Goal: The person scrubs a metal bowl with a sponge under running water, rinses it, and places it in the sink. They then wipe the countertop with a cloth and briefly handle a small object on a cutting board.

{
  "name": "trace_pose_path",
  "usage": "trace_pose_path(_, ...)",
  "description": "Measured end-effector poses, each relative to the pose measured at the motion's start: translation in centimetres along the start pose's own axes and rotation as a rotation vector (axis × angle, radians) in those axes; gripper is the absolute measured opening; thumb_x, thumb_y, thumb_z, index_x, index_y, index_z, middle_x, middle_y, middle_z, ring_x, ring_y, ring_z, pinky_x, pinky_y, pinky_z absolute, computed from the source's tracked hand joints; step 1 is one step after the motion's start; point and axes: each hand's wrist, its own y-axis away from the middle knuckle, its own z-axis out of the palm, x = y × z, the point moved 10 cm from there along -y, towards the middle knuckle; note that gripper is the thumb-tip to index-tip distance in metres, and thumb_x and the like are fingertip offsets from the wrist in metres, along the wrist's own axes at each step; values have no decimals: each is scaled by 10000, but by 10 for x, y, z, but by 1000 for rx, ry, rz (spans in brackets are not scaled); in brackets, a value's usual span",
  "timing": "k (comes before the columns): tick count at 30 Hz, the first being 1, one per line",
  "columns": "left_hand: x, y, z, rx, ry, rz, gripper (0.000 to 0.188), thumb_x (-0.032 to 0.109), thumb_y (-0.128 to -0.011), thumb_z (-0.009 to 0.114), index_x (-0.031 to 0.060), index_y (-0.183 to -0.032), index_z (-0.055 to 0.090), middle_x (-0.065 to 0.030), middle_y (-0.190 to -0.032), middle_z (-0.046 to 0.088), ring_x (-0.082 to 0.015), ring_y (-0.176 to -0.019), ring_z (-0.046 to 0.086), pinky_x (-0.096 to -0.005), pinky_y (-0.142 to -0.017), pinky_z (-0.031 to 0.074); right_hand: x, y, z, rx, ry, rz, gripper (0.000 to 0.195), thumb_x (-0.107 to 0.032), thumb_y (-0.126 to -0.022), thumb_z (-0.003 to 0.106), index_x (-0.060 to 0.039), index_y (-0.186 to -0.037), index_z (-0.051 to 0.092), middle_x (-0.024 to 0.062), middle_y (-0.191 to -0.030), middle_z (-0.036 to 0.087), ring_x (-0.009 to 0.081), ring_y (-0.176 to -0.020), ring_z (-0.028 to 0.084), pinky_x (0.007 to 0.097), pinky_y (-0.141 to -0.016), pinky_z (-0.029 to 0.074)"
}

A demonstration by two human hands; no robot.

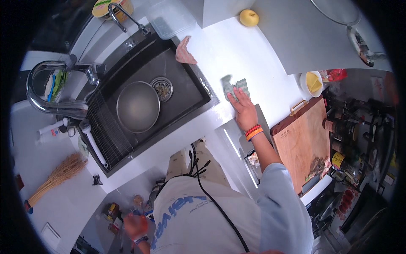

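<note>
My right hand (243, 109) presses with spread fingers on a green-grey cloth (241, 86) lying on the white countertop (266, 73), to the right of the sink. Low at the left, beside my body, hangs my left hand (134, 224); it is blurred, and a red-orange thing is seen around it, so what it holds cannot be told. A pink cloth (186, 52) hangs over the rim of the dark sink (187, 85). In the basin, a round metal pan (138, 108) sits beside the drain strainer (161, 89), which has scraps in it.
A wooden cutting board (298, 139) with meat pieces (318, 168) stands to the right, near a white bowl (312, 84) of yellow slices. A yellow fruit (249, 17), a clear plastic container (169, 20), a chrome faucet (57, 108), a brush (93, 143) and a straw whisk broom (58, 174) are around the counter.
</note>
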Motion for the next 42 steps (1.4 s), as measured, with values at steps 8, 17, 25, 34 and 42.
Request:
trace_pose_path(8,-18,-20,-12,87,263,-6,146,110,-861,489,-1,-931,554,-126,-861,582,-206,-759,593,-298,-690,476,20,-112,14,178,-85,-27,551,77,-656,433,-147,-1146,546,119,-1242,467,285,-1184,395,360,-984,328)
trace_pose_path(17,-16,33,-22,116,278,-65,138,105,-835,507,14,-913,576,-112,-900,595,-244,-802,587,-299,-687,468,-8,-34,5,72,-187,-170,617,154,-646,397,-152,-1163,536,131,-1238,468,318,-1177,403,376,-1003,318)
trace_pose_path(25,-51,27,3,52,220,-33,146,116,-859,480,1,-903,558,-133,-870,558,-238,-773,572,-309,-694,450,-20,24,13,206,-55,106,551,46,-685,450,-164,-1190,512,140,-1270,433,317,-1202,367,381,-988,318)
trace_pose_path(34,-106,6,2,122,347,79,147,105,-858,484,17,-938,570,-106,-867,563,-199,-746,570,-297,-683,449,-138,54,58,317,-28,251,539,27,-690,481,-108,-1211,479,181,-1273,415,348,-1201,356,417,-1010,262)
trace_pose_path(42,-204,40,13,129,331,-6,135,115,-831,502,19,-897,571,-134,-877,567,-280,-809,553,-325,-712,443,-285,67,122,213,-84,82,544,-3,-687,478,-90,-1225,467,182,-1307,376,332,-1227,327,416,-1024,239)
